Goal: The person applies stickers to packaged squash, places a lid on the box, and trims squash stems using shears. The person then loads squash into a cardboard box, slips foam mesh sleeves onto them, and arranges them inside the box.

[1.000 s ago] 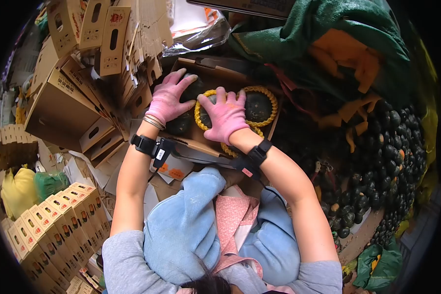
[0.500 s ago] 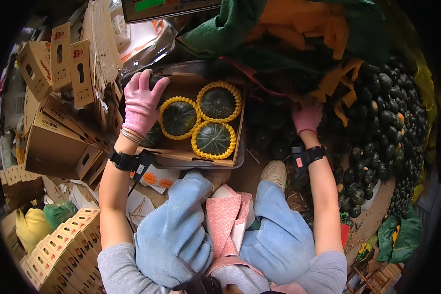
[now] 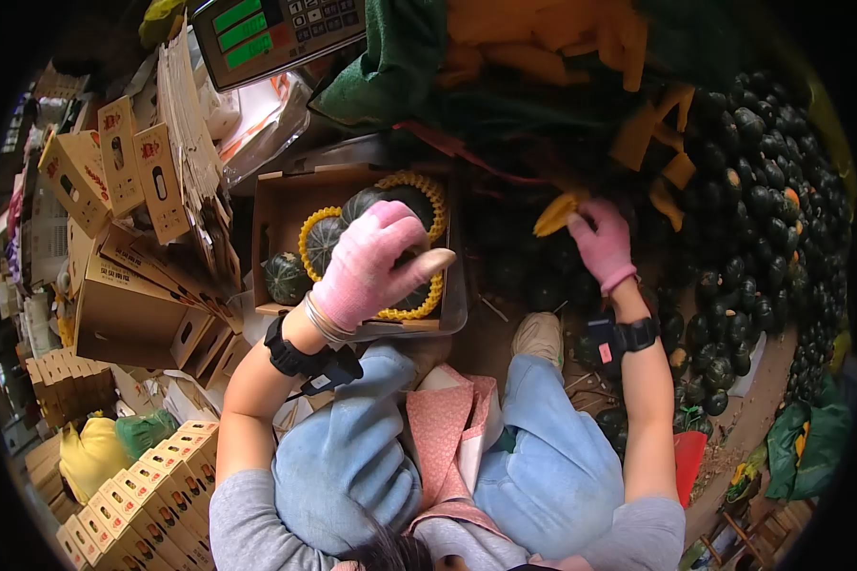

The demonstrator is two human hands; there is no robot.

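My left hand point(image 3: 376, 262), in a pink glove, is curled over a dark green pumpkin point(image 3: 360, 204) above the cardboard box point(image 3: 269, 224). Much of that pumpkin is hidden beneath the glove. Inside the box sit pumpkins in yellow foam nets point(image 3: 322, 243), partly covered by my hand. A small bare pumpkin point(image 3: 286, 278) lies in the box's lower left corner. Over on the right, my right hand point(image 3: 604, 243), also gloved in pink, pinches a yellow foam net point(image 3: 557, 214) that looks flattened.
A scale point(image 3: 276, 38) with a green display stands at the top. Orange-yellow foam pieces point(image 3: 543, 38) fill a green sack point(image 3: 381, 86). A large heap of pumpkins point(image 3: 752, 209) lies at right. Folded cartons point(image 3: 186, 143) and finished boxes point(image 3: 143, 485) stand at left.
My left hand has moved right from the box's left edge to over the netted pumpkins. My right hand has drawn back from the foam pieces, and a yellow net shows in it.
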